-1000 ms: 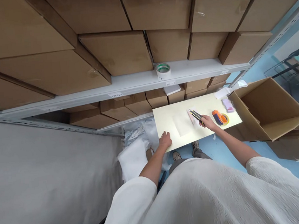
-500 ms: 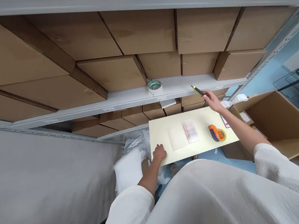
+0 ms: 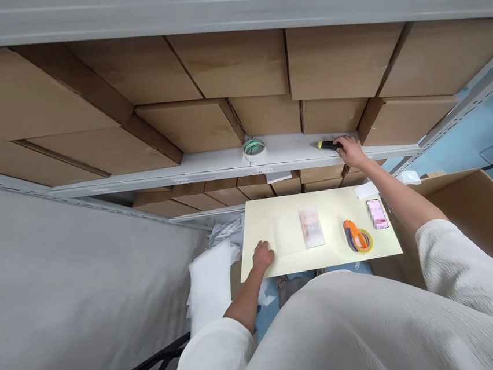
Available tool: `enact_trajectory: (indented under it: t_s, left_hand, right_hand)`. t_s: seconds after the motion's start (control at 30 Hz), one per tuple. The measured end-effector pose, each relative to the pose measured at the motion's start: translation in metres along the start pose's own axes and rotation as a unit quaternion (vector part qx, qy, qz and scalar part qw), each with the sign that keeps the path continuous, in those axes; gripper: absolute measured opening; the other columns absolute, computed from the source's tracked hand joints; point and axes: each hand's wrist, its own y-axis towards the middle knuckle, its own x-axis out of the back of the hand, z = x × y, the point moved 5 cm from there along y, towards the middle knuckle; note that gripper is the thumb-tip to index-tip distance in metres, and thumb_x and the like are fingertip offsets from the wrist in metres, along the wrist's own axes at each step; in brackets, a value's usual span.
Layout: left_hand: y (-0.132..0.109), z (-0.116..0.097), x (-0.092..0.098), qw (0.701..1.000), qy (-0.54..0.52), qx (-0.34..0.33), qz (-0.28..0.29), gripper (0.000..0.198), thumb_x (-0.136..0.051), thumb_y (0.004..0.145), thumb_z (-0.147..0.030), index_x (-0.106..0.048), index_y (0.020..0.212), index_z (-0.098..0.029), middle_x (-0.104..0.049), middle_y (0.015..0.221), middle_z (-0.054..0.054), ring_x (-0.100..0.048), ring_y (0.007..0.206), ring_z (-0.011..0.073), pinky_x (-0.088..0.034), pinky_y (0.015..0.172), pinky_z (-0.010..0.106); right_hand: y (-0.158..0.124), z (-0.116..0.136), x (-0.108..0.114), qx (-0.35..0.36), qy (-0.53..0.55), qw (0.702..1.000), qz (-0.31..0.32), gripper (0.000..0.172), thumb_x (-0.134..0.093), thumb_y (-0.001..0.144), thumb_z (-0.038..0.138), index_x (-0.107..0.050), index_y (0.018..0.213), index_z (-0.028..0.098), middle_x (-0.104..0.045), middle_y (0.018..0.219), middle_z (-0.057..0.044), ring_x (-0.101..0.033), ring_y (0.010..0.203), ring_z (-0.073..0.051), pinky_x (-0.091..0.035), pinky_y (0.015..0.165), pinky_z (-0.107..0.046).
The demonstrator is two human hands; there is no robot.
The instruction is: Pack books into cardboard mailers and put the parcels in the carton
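Cutter (image 3: pixel 327 144) half-hidden by right fingers (image 3: pixel 344 141), probably wrapped around it; left fingers (image 3: pixel 261 246) loose on board (image 3: pixel 269 211).

Beyond the pale board (image 3: pixel 331 209) my right hand (image 3: pixel 349 150) holds a cutter (image 3: pixel 330 145); on the board rests my left hand (image 3: pixel 262 255)

Utility knife (image 3: pixel 328 144): yellow toward tip, black along handle. Board (image 3: pixel 258 213): pale cream-yellow. Flat packet (image 3: pixel 312 229): pinkish, reddish print blurred. Tape dispenser (image 3: pixel 354 232): orange with dark purple-blue; its tape yellow. Phone (image 3: pixel 377 214): pink-lilac screen, dark edge. Tape roll (image 3: pixel 254 151): white outside, green-and-white inside. Shelf (image 3: pixel 209 160): light grey. Stacked cartons (image 3: pixel 235 64): plain brown. Person's shirt (image 3: pixel 338 327): white, finely crinkled. Floor: blue.
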Motion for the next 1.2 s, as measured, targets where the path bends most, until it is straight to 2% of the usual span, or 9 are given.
enact_trajectory:
  t_s: [0.13,0.23,0.4,0.47,0.57,0.7,0.8,1.0,1.2]
  left_hand:
    - [0.005,-0.007,-0.002,0.999,-0.036,-0.005,-0.010,0.049,-0.053,0.097,-0.023,-0.062,0.146,-0.025,-0.052,0.168,0.014,-0.054,0.154,0.0308,-0.046,0.124,0.043]
    - [0.009,-0.014,-0.003,0.997,-0.068,-0.016,-0.022,0.053,-0.057,0.096,-0.021,-0.061,0.148,-0.023,-0.048,0.172,0.015,-0.049,0.158,0.0324,-0.043,0.127,0.045]
    - [0.010,-0.035,-0.005,0.989,-0.128,-0.052,-0.053,0.056,-0.060,0.094,-0.017,-0.061,0.150,-0.020,-0.047,0.173,0.016,-0.044,0.162,0.0317,-0.037,0.133,0.044]
    - [0.010,-0.048,-0.006,0.982,-0.158,-0.080,-0.065,0.056,-0.060,0.094,-0.016,-0.062,0.149,-0.020,-0.051,0.170,0.015,-0.043,0.163,0.0315,-0.036,0.134,0.047]
    - [0.009,-0.073,-0.009,0.967,-0.207,-0.131,-0.068,0.053,-0.059,0.094,-0.014,-0.063,0.146,-0.020,-0.056,0.166,0.014,-0.046,0.161,0.0296,-0.035,0.135,0.047]
    - [0.007,-0.109,-0.019,0.949,-0.246,-0.194,-0.042,0.052,-0.058,0.095,-0.014,-0.064,0.147,-0.019,-0.061,0.160,0.014,-0.053,0.155,0.0281,-0.037,0.134,0.047]
    - [0.005,-0.134,-0.030,0.942,-0.255,-0.217,-0.019,0.053,-0.060,0.094,-0.013,-0.064,0.147,-0.017,-0.062,0.159,0.016,-0.055,0.153,0.0293,-0.039,0.133,0.047]
    - [0.005,-0.163,-0.050,0.943,-0.262,-0.206,0.024,0.058,-0.061,0.094,-0.016,-0.060,0.152,-0.015,-0.058,0.164,0.017,-0.053,0.154,0.0301,-0.036,0.134,0.045]
    - [0.004,-0.166,-0.060,0.938,-0.292,-0.174,0.067,0.070,-0.069,0.088,-0.023,-0.055,0.157,-0.016,-0.057,0.164,0.017,-0.059,0.149,0.0319,-0.044,0.127,0.041]
  right_hand:
    - [0.003,-0.005,-0.002,0.007,0.033,0.999,-0.009,0.035,-0.050,0.094,0.020,-0.069,0.124,0.021,-0.072,0.127,-0.018,-0.057,0.119,-0.037,-0.039,0.110,-0.057]
    - [-0.001,-0.003,0.002,0.019,0.066,0.996,-0.049,0.032,-0.051,0.094,0.020,-0.071,0.120,0.022,-0.071,0.134,-0.017,-0.058,0.125,-0.037,-0.039,0.113,-0.059]
    - [-0.041,0.023,-0.006,0.043,0.166,0.978,-0.116,0.024,-0.053,0.102,0.028,-0.073,0.116,0.026,-0.069,0.140,-0.013,-0.059,0.134,-0.034,-0.043,0.117,-0.056]
    - [-0.072,0.038,-0.032,0.038,0.232,0.968,-0.088,0.023,-0.054,0.104,0.032,-0.073,0.115,0.026,-0.072,0.132,-0.012,-0.063,0.129,-0.032,-0.048,0.114,-0.053]
    - [-0.128,0.054,-0.098,-0.020,0.315,0.949,0.022,0.023,-0.058,0.101,0.034,-0.075,0.114,0.024,-0.075,0.119,-0.009,-0.069,0.114,-0.028,-0.056,0.105,-0.049]
    - [-0.199,0.057,-0.190,-0.180,0.351,0.905,0.159,0.022,-0.060,0.091,0.025,-0.075,0.108,0.022,-0.077,0.117,-0.009,-0.072,0.107,-0.024,-0.057,0.105,-0.044]
    - [-0.238,0.051,-0.235,-0.296,0.330,0.867,0.228,0.031,-0.061,0.088,0.021,-0.074,0.117,0.021,-0.076,0.127,-0.011,-0.072,0.115,-0.025,-0.055,0.109,-0.043]
    - [-0.271,0.049,-0.273,-0.413,0.324,0.815,0.246,0.053,-0.064,0.084,0.023,-0.066,0.137,0.021,-0.070,0.142,-0.012,-0.068,0.128,-0.027,-0.053,0.113,-0.041]
    - [-0.275,0.054,-0.275,-0.471,0.382,0.766,0.211,0.062,-0.070,0.080,0.030,-0.063,0.141,0.020,-0.073,0.131,-0.014,-0.071,0.108,-0.026,-0.058,0.097,-0.037]
